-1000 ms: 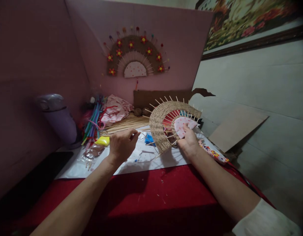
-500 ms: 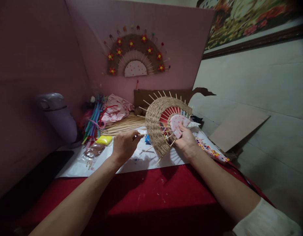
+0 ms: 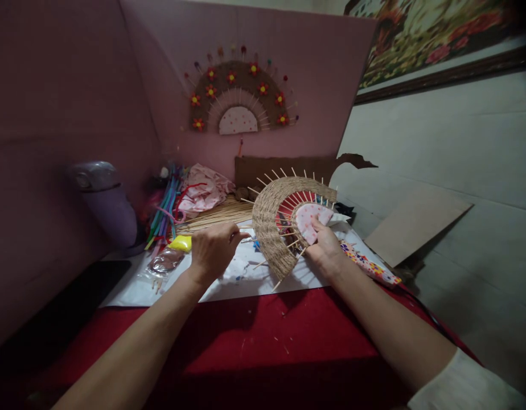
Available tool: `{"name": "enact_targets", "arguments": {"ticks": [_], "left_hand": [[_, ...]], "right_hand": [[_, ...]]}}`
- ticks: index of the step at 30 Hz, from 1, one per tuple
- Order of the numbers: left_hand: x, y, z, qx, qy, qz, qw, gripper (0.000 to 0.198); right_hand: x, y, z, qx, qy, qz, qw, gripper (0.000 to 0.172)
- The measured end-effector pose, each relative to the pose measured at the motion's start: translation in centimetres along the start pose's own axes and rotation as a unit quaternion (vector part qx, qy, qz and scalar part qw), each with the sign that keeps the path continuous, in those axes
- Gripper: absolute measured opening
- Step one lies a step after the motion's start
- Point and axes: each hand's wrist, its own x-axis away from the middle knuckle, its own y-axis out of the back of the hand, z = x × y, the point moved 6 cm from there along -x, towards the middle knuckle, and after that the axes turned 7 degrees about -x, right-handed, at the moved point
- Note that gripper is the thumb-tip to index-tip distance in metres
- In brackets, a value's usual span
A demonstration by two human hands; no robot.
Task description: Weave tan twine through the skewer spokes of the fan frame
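My right hand (image 3: 327, 250) grips a half-round woven fan (image 3: 267, 222) by its pink dotted cloth centre (image 3: 309, 219), with the thumb lying over the cloth. The fan has a band of brown twine, and thin wooden sticks poke out past its outer rim. My left hand (image 3: 215, 246) is closed at the fan's left side, its thumb and finger at the end of one protruding wooden stick (image 3: 246, 227). The fingertips are partly hidden, and the fan is held tilted above white paper (image 3: 233, 287).
A finished-looking fan with red flowers (image 3: 231, 77) hangs on the pink board behind. A purple bottle (image 3: 109, 210), colourful pipe cleaners (image 3: 163, 208), pink cloth (image 3: 207, 188), a yellow packet (image 3: 180, 244) and loose sticks (image 3: 222, 213) lie at the left and back. Flowered fabric (image 3: 369, 265) is on the right.
My left hand has turned slightly and shifted a little left along the stick. The fan has tipped slightly, its upper edge lower, still in my right hand. The view has shifted a little.
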Motion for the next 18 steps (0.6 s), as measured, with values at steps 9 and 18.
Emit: {"name": "enact_targets", "arguments": {"ticks": [9,18], "left_hand": [[-0.08,0.14,-0.99,-0.011,-0.068,0.025,0.997,0.025],[-0.21,-0.24,-0.22,0.04,-0.042,0.034,0.998,0.026]], "right_hand": [[0.45,-0.58,-0.56,0.012,-0.02,0.046,0.999,0.016],[0.86,-0.88,-0.72,-0.001,-0.031,0.033,0.999,0.016]]}}
